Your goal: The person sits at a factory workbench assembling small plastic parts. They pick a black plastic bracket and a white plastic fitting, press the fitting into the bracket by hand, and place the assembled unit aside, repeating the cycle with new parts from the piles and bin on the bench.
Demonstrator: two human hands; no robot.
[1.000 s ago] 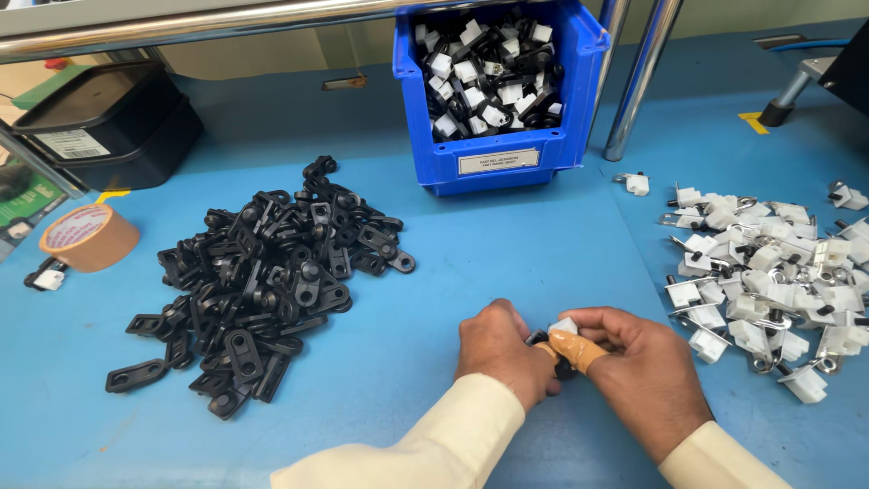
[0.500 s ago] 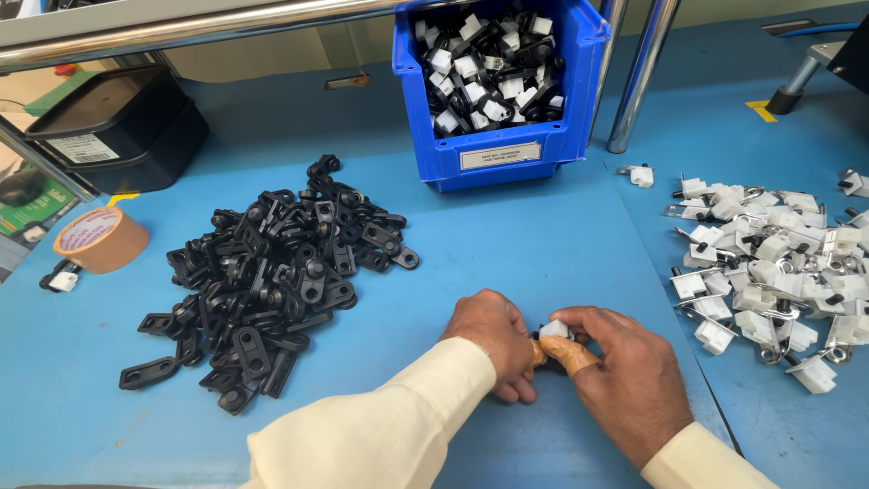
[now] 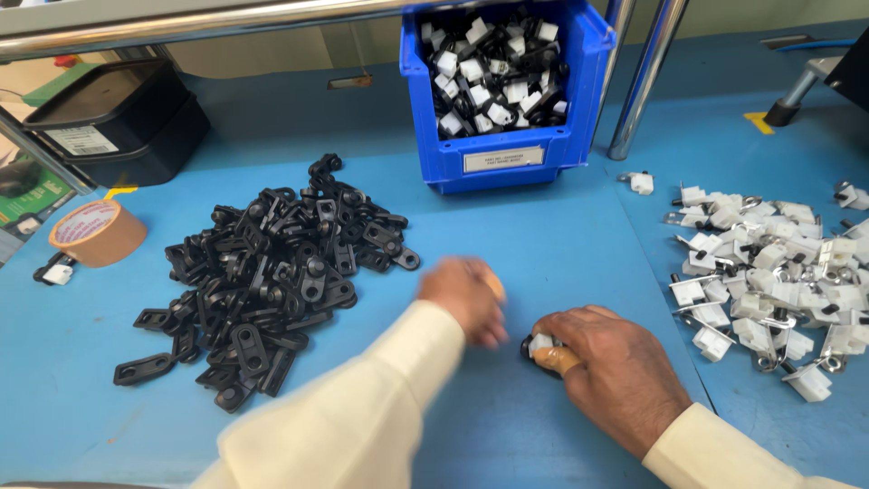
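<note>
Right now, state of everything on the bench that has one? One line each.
Left hand: blurred, off the part, nothing seen in its grip.
Right hand: grip shut on small black and white part.
Blue bin: open top, filled with black and white parts.
Black brackets: loose heap.
White clips: loose, scattered pile.
Tape roll: lying flat.
Black tray: cannot tell contents.

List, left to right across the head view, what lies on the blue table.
Tape roll → pile of black brackets → left hand → right hand holding a small black-and-white part → heap of white parts.
</note>
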